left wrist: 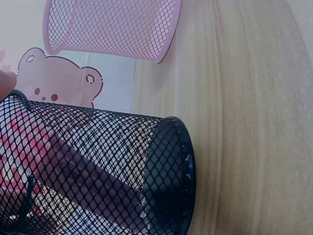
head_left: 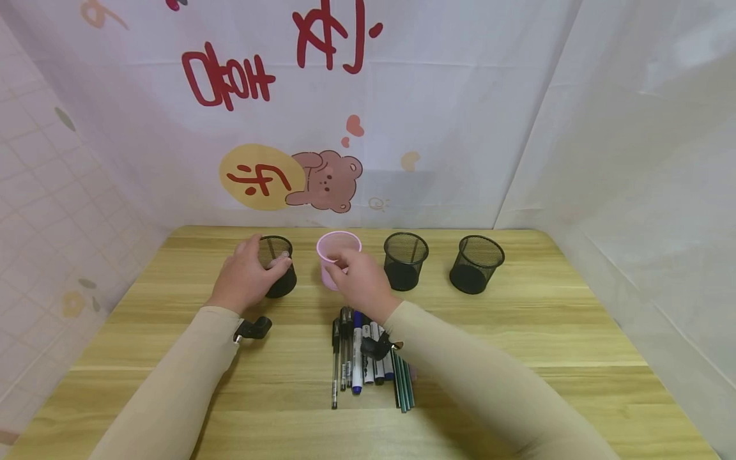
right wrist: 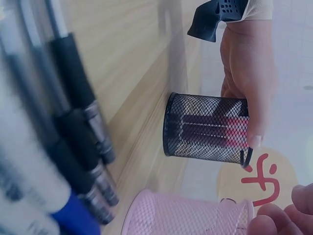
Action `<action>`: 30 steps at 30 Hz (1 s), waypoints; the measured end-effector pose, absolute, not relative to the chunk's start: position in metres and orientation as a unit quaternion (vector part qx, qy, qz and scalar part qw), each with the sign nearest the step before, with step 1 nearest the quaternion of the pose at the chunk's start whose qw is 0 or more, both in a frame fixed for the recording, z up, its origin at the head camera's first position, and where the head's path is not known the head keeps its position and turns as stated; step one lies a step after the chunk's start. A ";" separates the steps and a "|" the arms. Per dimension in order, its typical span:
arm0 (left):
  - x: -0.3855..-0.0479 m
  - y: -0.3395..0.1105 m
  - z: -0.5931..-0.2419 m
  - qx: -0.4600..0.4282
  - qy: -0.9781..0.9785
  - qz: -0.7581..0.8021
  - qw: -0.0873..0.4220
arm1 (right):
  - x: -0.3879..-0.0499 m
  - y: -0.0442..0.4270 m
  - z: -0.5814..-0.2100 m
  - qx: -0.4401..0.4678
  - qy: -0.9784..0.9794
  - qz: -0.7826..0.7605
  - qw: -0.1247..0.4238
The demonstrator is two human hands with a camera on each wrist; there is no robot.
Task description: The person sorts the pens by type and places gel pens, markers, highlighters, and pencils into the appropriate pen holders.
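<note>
In the head view my left hand (head_left: pixel 244 273) grips the leftmost black mesh pen cup (head_left: pixel 281 285) by its rim, thumb on the near side. Through the mesh, a long dark purple thing with a pinkish-red end (left wrist: pixel 93 188) leans inside; its kind is unclear. My right hand (head_left: pixel 363 281) hovers at the near side of the pink mesh cup (head_left: pixel 339 239), fingers loosely curled, with nothing seen in them. Below that hand lies a row of black gel pens (head_left: pixel 336 358), white markers (head_left: pixel 357 358) and dark green pencils (head_left: pixel 404 383), partly covered by my right wrist.
Two more black mesh cups stand to the right, one black cup (head_left: pixel 405 262) beside the pink one and another black cup (head_left: pixel 476 265) farther along. The wooden table (head_left: pixel 517 358) ends at a white printed cloth (head_left: pixel 448 115) behind.
</note>
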State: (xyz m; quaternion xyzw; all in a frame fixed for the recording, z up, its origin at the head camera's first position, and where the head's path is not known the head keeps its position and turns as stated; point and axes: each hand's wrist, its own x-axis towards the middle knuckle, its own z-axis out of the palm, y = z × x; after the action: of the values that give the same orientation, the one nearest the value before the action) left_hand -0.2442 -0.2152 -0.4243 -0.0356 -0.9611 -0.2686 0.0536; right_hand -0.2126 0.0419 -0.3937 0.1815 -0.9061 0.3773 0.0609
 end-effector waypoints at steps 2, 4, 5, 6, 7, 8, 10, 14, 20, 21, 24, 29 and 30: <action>-0.244 -0.215 -0.424 -0.036 -0.961 -0.269 0.053 | -0.210 0.048 -0.394 0.181 -0.910 0.368 0.056; -0.243 -0.215 -0.423 -0.035 -0.961 -0.269 0.052 | -0.208 0.054 -0.393 0.181 -0.913 0.361 0.056; -0.243 -0.216 -0.423 -0.034 -0.961 -0.269 0.052 | -0.207 0.057 -0.393 0.179 -0.915 0.357 0.057; -0.243 -0.216 -0.423 -0.033 -0.961 -0.270 0.051 | -0.206 0.061 -0.394 0.178 -0.916 0.354 0.057; -0.242 -0.216 -0.423 -0.033 -0.961 -0.270 0.051 | -0.205 0.064 -0.394 0.178 -0.917 0.353 0.057; -0.242 -0.216 -0.423 -0.032 -0.961 -0.271 0.050 | -0.204 0.067 -0.394 0.176 -0.917 0.354 0.056; -0.242 -0.216 -0.423 -0.032 -0.961 -0.271 0.050 | -0.202 0.074 -0.396 0.176 -0.917 0.353 0.056; -0.242 -0.216 -0.424 -0.033 -0.960 -0.272 0.051 | -0.200 0.088 -0.399 0.176 -0.921 0.345 0.047; -0.242 -0.217 -0.424 -0.034 -0.961 -0.271 0.052 | -0.197 0.109 -0.402 0.167 -0.928 0.331 0.032; -0.242 -0.217 -0.424 -0.034 -0.961 -0.271 0.052 | -0.197 0.112 -0.403 0.163 -0.929 0.330 0.029; -0.242 -0.216 -0.423 -0.034 -0.961 -0.269 0.051 | -0.196 0.122 -0.406 0.151 -0.933 0.325 0.015; -0.242 -0.216 -0.422 -0.036 -0.962 -0.268 0.050 | -0.195 0.138 -0.408 0.141 -0.943 0.301 -0.009; -0.242 -0.216 -0.422 -0.036 -0.962 -0.268 0.050 | -0.195 0.141 -0.409 0.141 -0.945 0.296 -0.015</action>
State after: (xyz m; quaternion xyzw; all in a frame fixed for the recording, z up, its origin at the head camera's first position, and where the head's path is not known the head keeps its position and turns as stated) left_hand -0.2421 -0.2157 -0.4224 -0.0359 -0.9615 -0.2677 0.0501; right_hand -0.1951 0.1413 -0.4092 0.1413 -0.9447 0.2957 -0.0152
